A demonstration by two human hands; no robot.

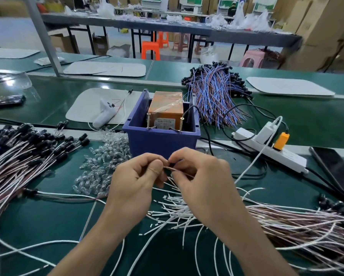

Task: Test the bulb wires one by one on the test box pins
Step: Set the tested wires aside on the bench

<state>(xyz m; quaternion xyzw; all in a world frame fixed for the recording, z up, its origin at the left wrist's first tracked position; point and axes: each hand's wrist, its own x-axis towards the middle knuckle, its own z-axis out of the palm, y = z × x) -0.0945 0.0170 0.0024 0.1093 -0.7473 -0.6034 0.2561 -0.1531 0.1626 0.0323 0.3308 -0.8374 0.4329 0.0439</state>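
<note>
The fingers (157, 165) of the left hand (135, 182) and the right hand (203, 180) are curled narrow, and together they pinch one thin bulb wire (172, 169) stretched between them. The wire sits just near of the blue test box (159, 141), whose two brass pins (148, 120) stand upright inside its near wall, apart from the wire. White wire ends (177, 208) spread under the hands on the green tabletop (47, 216). Clear bulbs (105, 162) lie heaped to the left and a power strip (270, 150) lies to the right.

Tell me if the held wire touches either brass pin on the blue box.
Apart. Head view: the pinched wire lies below the pins, blue box wall between.
</note>
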